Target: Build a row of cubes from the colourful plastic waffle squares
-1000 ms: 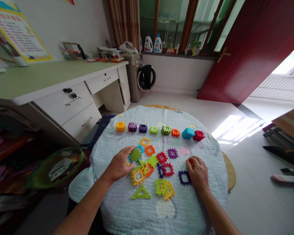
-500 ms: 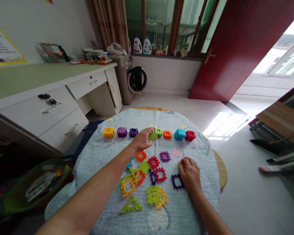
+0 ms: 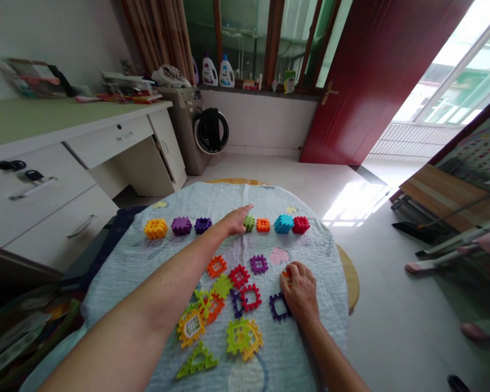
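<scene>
My left hand (image 3: 233, 221) reaches to the far row of stacked plastic building blocks. Its thumb and fingers close around a green stack (image 3: 249, 223) from the left, index finger stretched past the top; the stack's left part is hidden. On the right of the cloth, my right hand (image 3: 300, 286) is curled over an orange block (image 3: 286, 274), of which only an edge shows. A dark blue square frame (image 3: 279, 306) lies beside that hand. Nearby are a purple block (image 3: 258, 264) and a red frame (image 3: 250, 297).
The row also holds yellow (image 3: 155, 228), purple (image 3: 181, 226), dark blue (image 3: 203, 225), orange (image 3: 263, 225), turquoise (image 3: 283, 224) and red (image 3: 301, 225) stacks. Several loose pieces, including a green triangle (image 3: 197, 361), lie nearer on the cloth (image 3: 294, 348). A cabinet stands left.
The view has turned right, shifting the scene leftward. My left hand has moved slightly right over the green stack, covering the light green piece seen at its fingertips. My right hand stays on the orange block.
</scene>
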A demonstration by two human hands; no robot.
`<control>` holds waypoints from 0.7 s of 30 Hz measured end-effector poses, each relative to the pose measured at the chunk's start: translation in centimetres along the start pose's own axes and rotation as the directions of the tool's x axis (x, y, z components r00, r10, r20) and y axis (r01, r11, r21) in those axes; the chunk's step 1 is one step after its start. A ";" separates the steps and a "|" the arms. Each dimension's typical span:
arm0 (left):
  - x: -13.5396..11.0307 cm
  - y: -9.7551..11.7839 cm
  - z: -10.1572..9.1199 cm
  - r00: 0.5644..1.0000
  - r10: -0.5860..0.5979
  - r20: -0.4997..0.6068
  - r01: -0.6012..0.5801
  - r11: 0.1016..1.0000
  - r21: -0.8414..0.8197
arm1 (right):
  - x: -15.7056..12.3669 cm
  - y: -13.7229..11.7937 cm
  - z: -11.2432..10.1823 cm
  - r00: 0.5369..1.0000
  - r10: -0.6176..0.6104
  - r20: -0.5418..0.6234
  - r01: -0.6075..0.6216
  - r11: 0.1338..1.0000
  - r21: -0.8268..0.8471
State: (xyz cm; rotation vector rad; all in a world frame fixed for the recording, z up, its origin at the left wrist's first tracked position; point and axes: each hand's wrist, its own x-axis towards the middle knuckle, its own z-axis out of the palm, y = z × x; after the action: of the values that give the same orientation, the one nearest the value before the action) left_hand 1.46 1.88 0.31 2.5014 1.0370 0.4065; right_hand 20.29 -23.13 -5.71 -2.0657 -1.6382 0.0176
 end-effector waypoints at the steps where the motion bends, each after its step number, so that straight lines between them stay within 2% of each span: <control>1: 0.1 -0.1 0.1 1.000 0.001 0.001 -0.001 1.000 0.005 | 0.0 0.0 0.0 1.000 0.002 0.000 -0.002 1.000 -0.003; 13: 1.2 -0.6 0.2 0.991 -0.124 0.042 0.120 0.990 0.075 | 0.1 -0.1 -0.2 1.000 -0.012 0.004 0.012 1.000 -0.013; 21: 0.7 -0.1 -0.5 0.994 -0.112 -0.001 0.112 0.993 0.045 | 0.1 -0.1 -0.2 1.000 -0.008 0.013 0.008 1.000 -0.021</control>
State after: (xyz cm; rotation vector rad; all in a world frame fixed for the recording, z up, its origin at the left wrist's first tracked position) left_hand 1.66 2.56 0.73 2.4672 1.1924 0.3514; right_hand 20.28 -23.14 -5.45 -2.0785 -1.6606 0.0110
